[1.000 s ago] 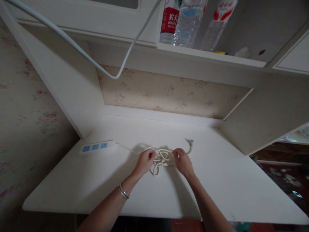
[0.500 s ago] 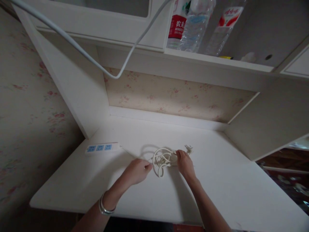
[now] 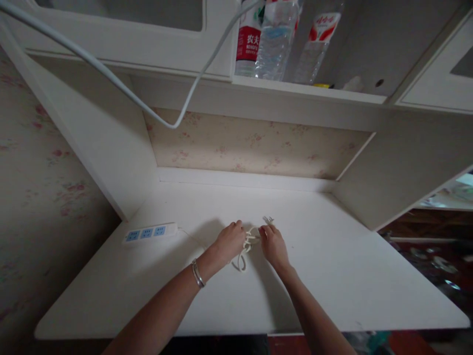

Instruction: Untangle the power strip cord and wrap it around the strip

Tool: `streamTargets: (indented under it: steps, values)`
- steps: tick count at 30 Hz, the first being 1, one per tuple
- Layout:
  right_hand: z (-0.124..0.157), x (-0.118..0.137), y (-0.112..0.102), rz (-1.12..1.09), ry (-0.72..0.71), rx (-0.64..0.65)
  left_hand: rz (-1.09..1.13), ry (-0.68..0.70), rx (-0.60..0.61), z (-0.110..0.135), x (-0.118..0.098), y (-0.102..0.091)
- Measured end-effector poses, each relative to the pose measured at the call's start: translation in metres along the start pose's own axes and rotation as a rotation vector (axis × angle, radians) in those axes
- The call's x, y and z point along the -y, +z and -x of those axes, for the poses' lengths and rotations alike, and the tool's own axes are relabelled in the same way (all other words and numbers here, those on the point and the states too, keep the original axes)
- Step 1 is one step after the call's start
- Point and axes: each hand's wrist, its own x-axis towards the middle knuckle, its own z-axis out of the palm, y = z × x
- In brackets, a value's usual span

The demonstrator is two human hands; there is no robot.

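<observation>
In the open cabinet stand bottles; hands hold cord.

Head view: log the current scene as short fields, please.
Left hand: fingers at the white cord; exact grip hidden
Right hand: pinching the cord
Cord state: looped between the hands, one loop toward the desk's front edge
Plug: prongs showing just beyond the right hand
Power strip: on the desk, left of the hands, blue sockets showing
Bottles: on the shelf above
</observation>
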Motion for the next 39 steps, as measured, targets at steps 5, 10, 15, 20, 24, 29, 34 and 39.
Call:
streamTargets:
  steps: [5,10,15,20,24,29,34,39]
  values:
    - [-0.009,-0.012,0.000,0.062,0.181,0.041,0.147,-0.237,-0.143,0.013,0.022,-0.006]
    - [-0.019,-0.029,0.006,-0.035,0.302,0.079,0.581,-0.320,-0.291,0.032,0.050,-0.012]
    - [-0.032,-0.029,0.011,-0.092,0.289,0.116,0.840,-0.258,-0.181,0.048,0.044,-0.009]
    - [-0.045,-0.019,0.010,-0.283,0.117,0.040,0.845,-0.091,-0.127,0.045,0.025,-0.011]
    - [-0.048,-0.024,0.009,-0.493,0.187,0.071,0.946,-0.176,-0.274,0.040,0.027,-0.011]
    - [-0.043,-0.029,0.010,-0.595,0.262,0.072,1.335,-0.339,-0.366,0.045,0.038,-0.008]
    - [-0.040,-0.024,0.007,-0.658,0.326,-0.007,1.523,-0.447,-0.477,0.044,0.036,-0.009]
    - [-0.011,0.001,-0.012,-0.778,0.328,-0.147,1.629,-0.436,-0.491,0.038,0.028,-0.018]
